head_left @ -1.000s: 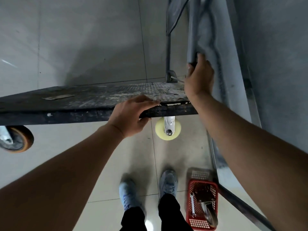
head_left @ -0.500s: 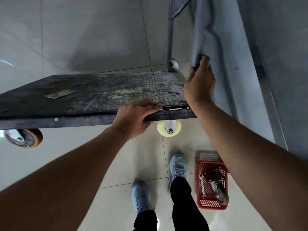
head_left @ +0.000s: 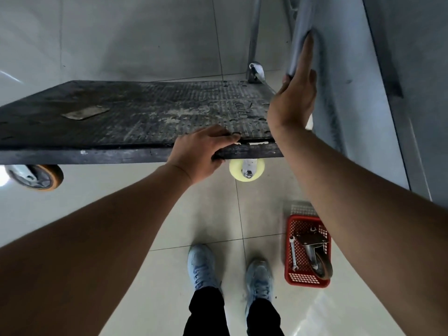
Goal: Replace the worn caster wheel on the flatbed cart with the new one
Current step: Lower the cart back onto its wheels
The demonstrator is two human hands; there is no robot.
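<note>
Your left hand (head_left: 201,154) grasps the near edge of the flatbed cart (head_left: 145,112). Its fingers (head_left: 218,136) are curled over the top of the black deck, and the thumb goes under the edge. Just below these fingers and a little to their right, the pale yellow caster wheel (head_left: 247,169) sits mounted under the deck, near the corner. Well to the left of the same fingers, under the other near corner, there is an orange wheel (head_left: 41,177).

Your right hand (head_left: 294,98) is on the handle tube (head_left: 300,32), above and to the right of the left fingers. Here the fingers (head_left: 306,52) are released: they are straight and lie flat along the tube, not wrapped around it. The thumb tip shows on the other side of the tube.

Well below both hands, a red basket (head_left: 306,280) stands on the tiled floor (head_left: 109,238), just to the right of your shoes (head_left: 258,277). Inside it lies a caster with a brown wheel (head_left: 315,253) and a metal mounting plate. A wrench (head_left: 293,253) lies just beside it, on its left.
</note>
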